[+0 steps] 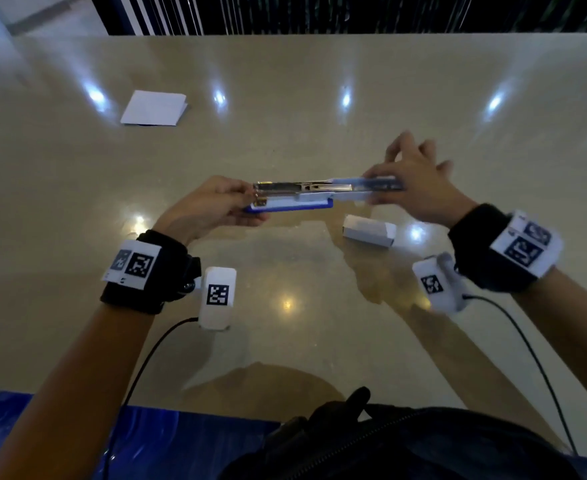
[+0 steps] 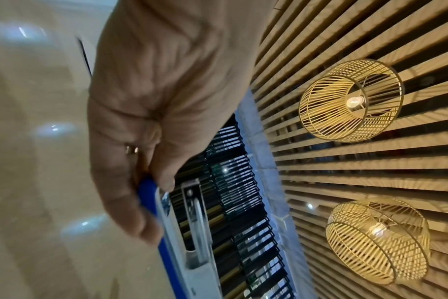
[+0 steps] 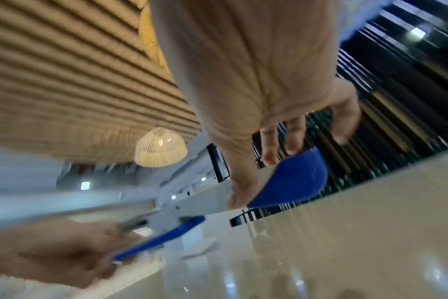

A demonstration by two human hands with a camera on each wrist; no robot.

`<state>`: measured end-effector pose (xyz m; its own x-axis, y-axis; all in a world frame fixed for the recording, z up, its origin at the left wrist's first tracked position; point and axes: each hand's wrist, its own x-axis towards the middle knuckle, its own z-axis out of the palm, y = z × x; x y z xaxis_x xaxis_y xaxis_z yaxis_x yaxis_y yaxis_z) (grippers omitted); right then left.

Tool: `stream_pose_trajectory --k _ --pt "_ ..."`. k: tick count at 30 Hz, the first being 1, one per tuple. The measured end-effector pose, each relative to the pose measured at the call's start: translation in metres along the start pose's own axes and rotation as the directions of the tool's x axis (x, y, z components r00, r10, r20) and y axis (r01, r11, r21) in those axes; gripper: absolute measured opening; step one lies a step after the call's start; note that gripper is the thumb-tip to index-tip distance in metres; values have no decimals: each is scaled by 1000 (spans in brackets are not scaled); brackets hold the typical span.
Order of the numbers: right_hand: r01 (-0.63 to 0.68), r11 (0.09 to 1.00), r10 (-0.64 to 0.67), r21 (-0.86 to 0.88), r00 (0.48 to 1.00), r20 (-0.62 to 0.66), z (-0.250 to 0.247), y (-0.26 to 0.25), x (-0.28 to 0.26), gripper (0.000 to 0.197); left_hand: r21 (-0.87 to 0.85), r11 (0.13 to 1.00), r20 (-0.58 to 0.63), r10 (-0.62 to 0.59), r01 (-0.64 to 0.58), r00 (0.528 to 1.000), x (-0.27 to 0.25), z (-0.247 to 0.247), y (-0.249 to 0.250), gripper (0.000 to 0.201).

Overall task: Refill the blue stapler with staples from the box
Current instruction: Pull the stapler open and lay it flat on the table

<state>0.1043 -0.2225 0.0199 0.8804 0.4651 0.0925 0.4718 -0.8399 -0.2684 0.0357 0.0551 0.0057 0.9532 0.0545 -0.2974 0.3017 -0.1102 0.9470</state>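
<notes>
Table (image 1: 285, 81): paper (image 1: 153, 108), box (image 1: 368, 231).

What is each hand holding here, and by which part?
Both hold the opened blue-and-white stapler above the table: left hand grips its base and magazine end, right hand pinches the swung-open blue top cover.

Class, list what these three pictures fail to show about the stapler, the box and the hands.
- Staples in the stapler: head view too small, wrist views blurred.
- Box contents: closed sides hide them, head view.
- Left hand fingertips: its palm hides them.
- Right hand: blurred.
</notes>
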Motion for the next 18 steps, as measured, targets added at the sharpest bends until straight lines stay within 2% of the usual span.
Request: stream_pose_trajectory --k 2,5,8,10,12,18 --pt "8 996 -9 -86 1000 -10 -5 -1 18 28 102 994 100 -46 36 994 -6 5 -5 16" --pt "103 994 -105 26 989 102 5 -4 48 32 237 970 210 -113 61 971 -9 21 -16 20" --pt "148 988 -155 48 967 203 25 -15 68 37 241 966 277 -165 97 947 -10 37 -27 23" --pt "125 991 -136 58 947 290 37 -22 76 43 219 966 291 -201 140 935 -9 44 -34 28" --pt "112 992 -123 51 929 348 48 -27 81 40 222 961 288 -228 166 930 -8 47 -40 29" --pt "151 989 -138 -5 915 378 63 -40 92 44 377 913 233 -255 154 939 -2 56 -38 26"
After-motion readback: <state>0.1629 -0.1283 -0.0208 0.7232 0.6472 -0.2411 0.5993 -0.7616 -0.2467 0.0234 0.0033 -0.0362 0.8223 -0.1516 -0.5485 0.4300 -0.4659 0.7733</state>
